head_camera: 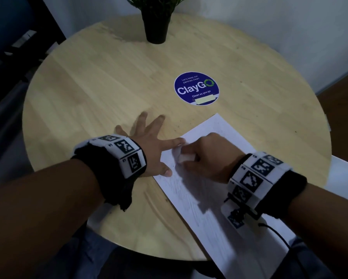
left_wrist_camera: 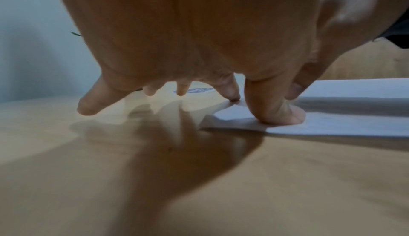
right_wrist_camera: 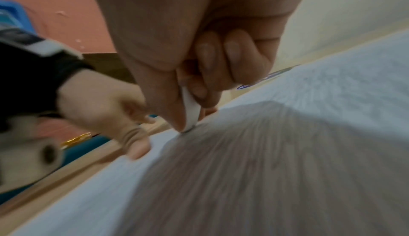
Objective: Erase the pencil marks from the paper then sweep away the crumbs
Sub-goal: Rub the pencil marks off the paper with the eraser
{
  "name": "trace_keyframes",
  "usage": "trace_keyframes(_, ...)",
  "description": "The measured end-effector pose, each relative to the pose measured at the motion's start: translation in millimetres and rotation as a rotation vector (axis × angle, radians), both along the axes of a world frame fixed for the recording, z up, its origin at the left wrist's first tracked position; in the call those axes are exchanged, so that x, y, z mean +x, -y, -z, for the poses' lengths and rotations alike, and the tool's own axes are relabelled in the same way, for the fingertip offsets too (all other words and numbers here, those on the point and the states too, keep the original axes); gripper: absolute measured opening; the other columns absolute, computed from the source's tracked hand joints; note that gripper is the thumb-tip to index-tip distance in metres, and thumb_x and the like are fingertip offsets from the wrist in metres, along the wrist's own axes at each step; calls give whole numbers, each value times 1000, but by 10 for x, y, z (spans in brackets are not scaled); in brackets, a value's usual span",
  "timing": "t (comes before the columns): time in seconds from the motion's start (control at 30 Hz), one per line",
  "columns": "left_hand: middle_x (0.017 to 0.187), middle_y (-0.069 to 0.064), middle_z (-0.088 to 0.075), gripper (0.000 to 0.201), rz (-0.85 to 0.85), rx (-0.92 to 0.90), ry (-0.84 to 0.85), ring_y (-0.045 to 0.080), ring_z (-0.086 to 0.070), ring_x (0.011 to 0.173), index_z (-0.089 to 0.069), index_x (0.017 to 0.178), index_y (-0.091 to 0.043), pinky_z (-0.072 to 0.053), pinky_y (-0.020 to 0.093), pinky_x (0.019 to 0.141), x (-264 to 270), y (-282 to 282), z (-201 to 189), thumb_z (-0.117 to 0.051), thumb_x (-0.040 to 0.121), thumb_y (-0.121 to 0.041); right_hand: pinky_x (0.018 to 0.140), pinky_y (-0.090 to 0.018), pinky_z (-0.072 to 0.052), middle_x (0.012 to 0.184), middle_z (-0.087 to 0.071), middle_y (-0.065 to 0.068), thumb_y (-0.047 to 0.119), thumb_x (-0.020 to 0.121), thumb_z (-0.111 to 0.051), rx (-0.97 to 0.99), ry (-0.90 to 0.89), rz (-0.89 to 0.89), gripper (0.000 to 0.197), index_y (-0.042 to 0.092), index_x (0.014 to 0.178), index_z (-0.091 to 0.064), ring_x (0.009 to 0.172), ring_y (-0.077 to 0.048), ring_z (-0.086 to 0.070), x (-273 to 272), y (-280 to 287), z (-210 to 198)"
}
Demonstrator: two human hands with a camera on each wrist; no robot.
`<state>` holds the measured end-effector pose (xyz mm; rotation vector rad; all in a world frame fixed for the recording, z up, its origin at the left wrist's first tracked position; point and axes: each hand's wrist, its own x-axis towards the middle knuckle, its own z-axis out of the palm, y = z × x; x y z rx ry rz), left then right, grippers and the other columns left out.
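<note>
A white sheet of paper (head_camera: 215, 214) with faint pencil marks lies slanted across the near right of the round wooden table (head_camera: 92, 85). My left hand (head_camera: 149, 146) is spread flat; its thumb and index finger press the paper's left corner (left_wrist_camera: 232, 119), the other fingers rest on the wood. My right hand (head_camera: 207, 156) pinches a white eraser (head_camera: 186, 158) between thumb and fingers. In the right wrist view the eraser (right_wrist_camera: 190, 112) touches the paper (right_wrist_camera: 309, 99) with its tip, close to the left hand (right_wrist_camera: 106, 110). The paper is blurred with motion there.
A blue round ClayGo sticker (head_camera: 196, 88) lies on the table beyond the paper. A black plant pot (head_camera: 156, 23) stands at the far edge. The paper's near end hangs over the table's front edge. Bare wood stretches to the left.
</note>
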<state>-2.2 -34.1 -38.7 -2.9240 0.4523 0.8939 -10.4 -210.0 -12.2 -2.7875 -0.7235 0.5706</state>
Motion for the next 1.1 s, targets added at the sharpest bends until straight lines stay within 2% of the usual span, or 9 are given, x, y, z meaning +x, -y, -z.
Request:
trace_keyframes(0.13,152,-11,38,85,-27,-16,-55,31,33,141,12,134,-71,-9,71,106,6,-24,11,-56,82,-68,62,-26,-35,72,-57,0,37,89,-52,3,63,204,25,17,85,-66,72,-20,-51,216,110,14)
trace_keyframes(0.3,153,-12,37,86,-10,-25,-64,33,31,142,12,132,-72,-10,71,104,29,-41,15,-56,80,-70,70,-28,-41,77,-57,0,36,88,-54,-32,15,15,21,23,97,-67,75,-20,-50,63,-37,21)
trace_keyframes(0.43,154,-11,35,86,-7,-15,-52,33,29,142,11,134,-71,-10,72,105,15,-30,4,-57,80,-71,75,-31,-50,83,-67,0,42,85,-54,13,72,201,26,27,98,-72,80,-21,-60,241,62,42)
trace_keyframes(0.57,153,-12,35,87,-19,-22,-61,32,30,142,8,136,-70,-10,73,105,21,-23,1,-58,79,-70,69,-28,-39,74,-52,2,35,88,-55,-9,34,-22,21,24,100,-68,77,-19,-49,67,-72,20)
trace_keyframes(0.6,153,-12,35,87,-21,-25,-63,32,30,142,8,136,-70,-10,73,104,22,-23,0,-59,79,-69,68,-28,-39,72,-51,2,35,88,-54,-23,37,-23,22,22,99,-68,76,-19,-50,89,-64,8)
trace_keyframes(0.73,154,-12,34,89,-25,-27,-59,32,30,142,9,136,-70,-9,73,104,16,-21,2,-60,80,-68,66,-25,-34,78,-62,-4,39,86,-48,5,93,195,30,22,90,-71,79,-21,-57,283,129,45)
trace_keyframes(0.87,154,-12,35,89,-20,-16,-59,32,30,142,10,137,-68,-11,73,105,17,-18,-2,-59,80,-68,70,-29,-42,76,-57,-1,36,87,-53,-1,47,17,22,20,93,-67,75,-21,-49,107,34,41)
trace_keyframes(1.0,154,-12,35,88,-24,-18,-64,32,29,143,9,136,-69,-10,73,105,13,-20,-8,-59,80,-68,64,-25,-34,73,-58,-4,34,88,-53,4,98,189,23,17,83,-68,74,-21,-53,295,177,34)
trace_keyframes(1.1,154,-12,34,89,-21,-17,-59,32,29,143,8,137,-68,-10,73,105,16,-17,-4,-60,80,-68,65,-29,-40,72,-60,-2,35,87,-53,1,57,76,23,17,85,-68,72,-20,-53,206,115,37)
